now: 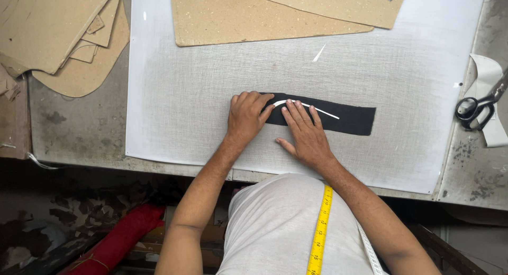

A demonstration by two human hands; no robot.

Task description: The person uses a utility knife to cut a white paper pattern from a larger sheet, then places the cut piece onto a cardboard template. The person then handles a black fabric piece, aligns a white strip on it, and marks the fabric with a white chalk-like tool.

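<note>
**Black strip pressed flat on white cloth, one curved line drawn**

Left fingers are curled knuckles-up over the strip's 9 o'clock end, pinning it; whether they pinch anything beneath cannot be told. Right fingers lie extended and flat on the black strip, grasping nothing, thumb spread toward 7 o'clock on the white cloth. Between the two hands a thin white line arcs across the strip from 9 toward 3 o'clock; it appears complete only over the strip's left half. The strip lies uncut, near the cloth's centre. Scissors rest untouched at 3 o'clock on the counter. Card patterns sit at 12 and 10 o'clock. A yellow tape hangs at 6 o'clock. Judged so: marking begun, cutting not yet started.
</note>
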